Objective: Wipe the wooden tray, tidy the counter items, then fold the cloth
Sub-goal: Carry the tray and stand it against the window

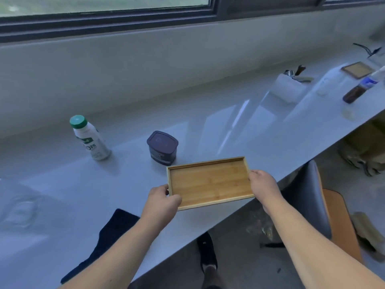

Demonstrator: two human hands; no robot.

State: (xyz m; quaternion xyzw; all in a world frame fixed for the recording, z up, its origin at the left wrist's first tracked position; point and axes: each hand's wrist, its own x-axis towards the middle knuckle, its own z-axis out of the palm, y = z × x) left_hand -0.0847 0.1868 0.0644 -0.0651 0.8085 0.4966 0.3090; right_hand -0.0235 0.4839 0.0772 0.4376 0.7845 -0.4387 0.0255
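An empty rectangular wooden tray [209, 181] lies near the front edge of the pale counter [239, 126]. My left hand [161, 200] grips its near left corner, and my right hand [263, 187] holds its right short side. A dark cloth [108, 240] lies spread on the counter under my left forearm. Just behind the tray stands a dark lidded container [162, 147]. A white bottle with a green cap [88, 138] stands further left.
Far right on the counter are a white holder with utensils [288, 87], a brown bottle [358, 90] and a small wooden coaster [356, 70]. A chair [320, 207] stands below the counter edge at right. A window wall runs behind the counter.
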